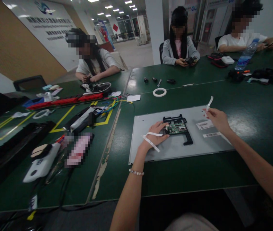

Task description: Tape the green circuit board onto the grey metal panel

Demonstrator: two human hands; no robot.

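My left hand [157,133] lies over the left edge of a green circuit board [178,127], fingers stretched out and thumb apart, touching it. Strips of white tape [151,142] cling to the back of this hand. The board sits in a black plastic frame [189,138] on a flat grey panel [151,112]. Above the panel's right side, my right hand [217,118] pinches a short strip of white tape [209,102] that sticks up from the fingertips. Below it are white labels [204,124] on the panel.
Beyond the panel lie a roll of white tape [159,92], a small wrench [159,83] and black parts [171,81]. Left are a long black tray [13,154], a white device [41,163] and cables. A bottle [246,56] stands far right. Several people sit opposite.
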